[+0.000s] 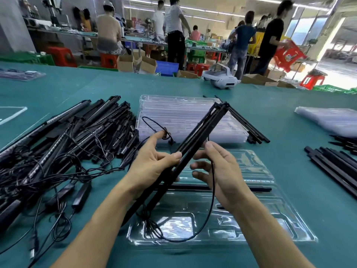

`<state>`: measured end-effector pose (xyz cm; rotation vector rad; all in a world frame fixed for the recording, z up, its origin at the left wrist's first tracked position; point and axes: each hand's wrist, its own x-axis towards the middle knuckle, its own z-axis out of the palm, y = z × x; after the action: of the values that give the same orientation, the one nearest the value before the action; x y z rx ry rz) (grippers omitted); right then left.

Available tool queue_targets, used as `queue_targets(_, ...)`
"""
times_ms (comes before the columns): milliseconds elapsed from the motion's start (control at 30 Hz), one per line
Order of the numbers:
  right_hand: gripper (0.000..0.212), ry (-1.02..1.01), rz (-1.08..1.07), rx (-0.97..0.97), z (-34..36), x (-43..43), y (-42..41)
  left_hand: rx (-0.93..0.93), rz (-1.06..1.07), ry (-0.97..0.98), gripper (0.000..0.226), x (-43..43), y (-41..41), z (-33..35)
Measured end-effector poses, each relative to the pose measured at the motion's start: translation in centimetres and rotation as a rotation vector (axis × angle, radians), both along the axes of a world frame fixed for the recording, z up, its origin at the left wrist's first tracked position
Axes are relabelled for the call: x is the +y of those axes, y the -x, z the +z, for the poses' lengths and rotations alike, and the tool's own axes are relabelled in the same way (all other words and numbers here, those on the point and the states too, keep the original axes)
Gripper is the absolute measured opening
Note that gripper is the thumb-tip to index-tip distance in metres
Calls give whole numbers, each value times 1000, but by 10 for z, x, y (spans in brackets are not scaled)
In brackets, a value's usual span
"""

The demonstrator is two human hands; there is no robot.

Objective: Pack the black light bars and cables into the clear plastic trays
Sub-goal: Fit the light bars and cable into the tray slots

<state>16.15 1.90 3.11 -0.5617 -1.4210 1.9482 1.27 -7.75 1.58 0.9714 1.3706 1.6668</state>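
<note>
My left hand (152, 167) grips a bundle of black light bars (201, 134) that slants up to the right above a clear plastic tray (270, 225). A thin black cable (211, 209) hangs from the bundle in a loop over the tray. My right hand (218, 169) is beside the bundle with thumb touching the bars and fingers loosely curled near the cable. One black bar (231, 188) lies across the tray. A big pile of black bars and tangled cables (67, 144) lies at left.
A stack of clear trays (173, 113) stands behind my hands, with black bars (249, 128) leaning on its right side. More black bars (334, 167) lie at right, below a pile of clear plastic (328, 118). A white headset (222, 76) sits far back. People work beyond.
</note>
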Motion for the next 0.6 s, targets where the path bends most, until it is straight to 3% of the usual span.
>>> queue_targets(267,20,121,-230,-21,15,23,-11,-65,-107,27,74,0,5,-4)
queue_targets(333,14,159,-120,-10,18,24,-13,-71,-132,5,75,0,5,-3)
queue_targets(433,25,118,133,-26,13,7,-4,-56,-165,-22,72,0,-1,-3)
queue_targets(467,17,80,162,-27,10,0,0,-41,-173,-44,67,1,-4,-3)
queue_targets(500,6,42,148,-35,8,-6,4,-17,-174,-67,62,2,-5,-4)
queue_targets(600,10,-39,22,-84,13,-6,3,23,-81,-75,48,4,-4,-2)
